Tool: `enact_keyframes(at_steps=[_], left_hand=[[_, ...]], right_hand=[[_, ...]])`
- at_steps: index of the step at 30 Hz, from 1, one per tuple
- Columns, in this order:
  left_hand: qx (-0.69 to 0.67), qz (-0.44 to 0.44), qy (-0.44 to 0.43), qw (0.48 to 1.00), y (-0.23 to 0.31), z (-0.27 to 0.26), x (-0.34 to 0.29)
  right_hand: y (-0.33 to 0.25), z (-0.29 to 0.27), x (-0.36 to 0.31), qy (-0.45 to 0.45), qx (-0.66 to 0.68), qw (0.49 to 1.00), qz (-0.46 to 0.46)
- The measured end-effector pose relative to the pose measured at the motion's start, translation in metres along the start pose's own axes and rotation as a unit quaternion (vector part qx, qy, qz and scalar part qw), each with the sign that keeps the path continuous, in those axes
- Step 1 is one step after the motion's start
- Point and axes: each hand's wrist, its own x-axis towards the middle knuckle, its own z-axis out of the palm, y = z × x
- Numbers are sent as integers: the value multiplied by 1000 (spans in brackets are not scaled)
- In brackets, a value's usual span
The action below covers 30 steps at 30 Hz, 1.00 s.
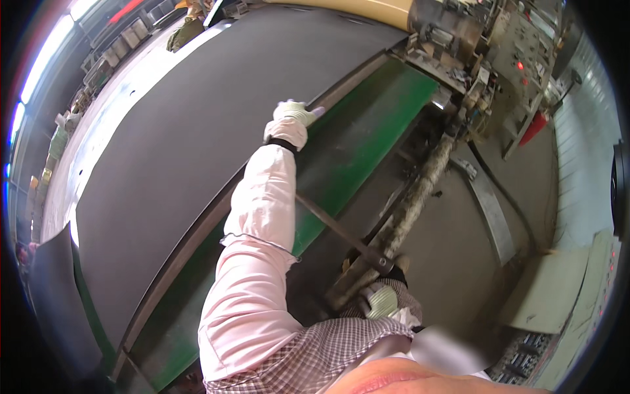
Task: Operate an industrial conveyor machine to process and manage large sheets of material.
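A wide dark grey sheet stretches across the left and middle of the head view, beside a long brown metal rail. My left hand, in a pale striped glove, reaches far out to the sheet's edge at the rail. Its fingers are curled over that edge and the thumb points right across the rail. My right hand, also gloved, is held low by my body, near a worn long bar. How its fingers lie is not clear.
Beyond the rail slopes a green panel. A thin rod crosses below it. At the far end stand a large yellow roller and machinery with a control panel. On the right floor lie a metal strip and a black hose.
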Motion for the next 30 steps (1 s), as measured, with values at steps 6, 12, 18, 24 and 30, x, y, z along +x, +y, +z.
enact_keyframes(at_steps=[6, 12, 18, 24, 30], left_hand=[[-160, 32, 35, 986, 15, 21, 29], [-184, 14, 33, 982, -52, 18, -58], [-17, -26, 93, 995, -235, 69, -197], [-115, -445, 68, 886, -381, 80, -379], [-82, -285, 100, 950, -377, 101, -366]], right_hand=[[0, -3, 3, -5, -7, 1000, -25], [-1, 7, 1, 19, -67, 997, -44], [1, 20, -12, 44, -42, 998, -24], [20, 33, -18, 51, -85, 995, -33], [15, 34, -17, 47, -146, 988, -13]])
